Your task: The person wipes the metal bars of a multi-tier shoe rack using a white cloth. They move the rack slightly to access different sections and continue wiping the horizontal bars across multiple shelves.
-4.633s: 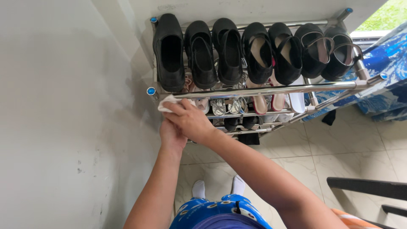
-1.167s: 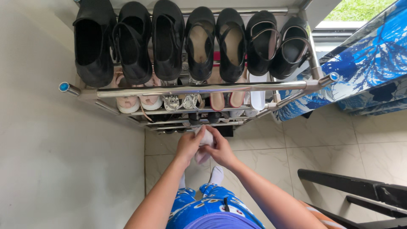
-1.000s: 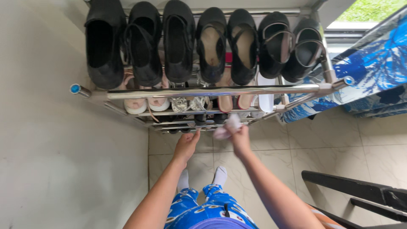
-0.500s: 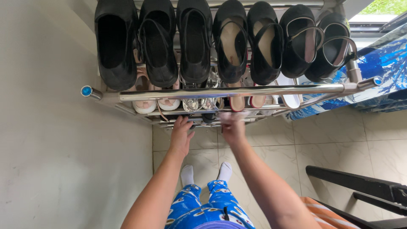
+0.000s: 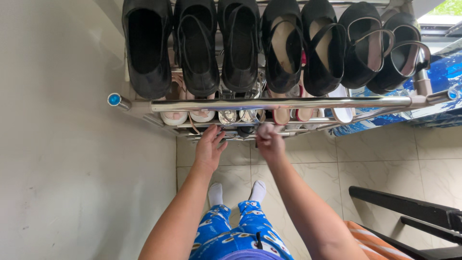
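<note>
Bright, even daylight throughout, entering from the window [image 5: 450,7] at the top right, where the view outside blows out pale. Long glare streak along the chrome top rail [image 5: 284,103] of the rack. Soft, faint shadows on the wall [image 5: 72,144] and floor tiles [image 5: 385,159]. Deep shade between lower shelves, hiding detail there. Slight motion blur on the pale cloth [image 5: 265,129] in the right hand [image 5: 271,144]. Wide-angle bending of straight lines near the edges.

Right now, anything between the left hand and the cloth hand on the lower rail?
Head view: between the left hand and the right hand gripping the cloth, only bare lower rail and a dark shoe toe behind it.
</note>
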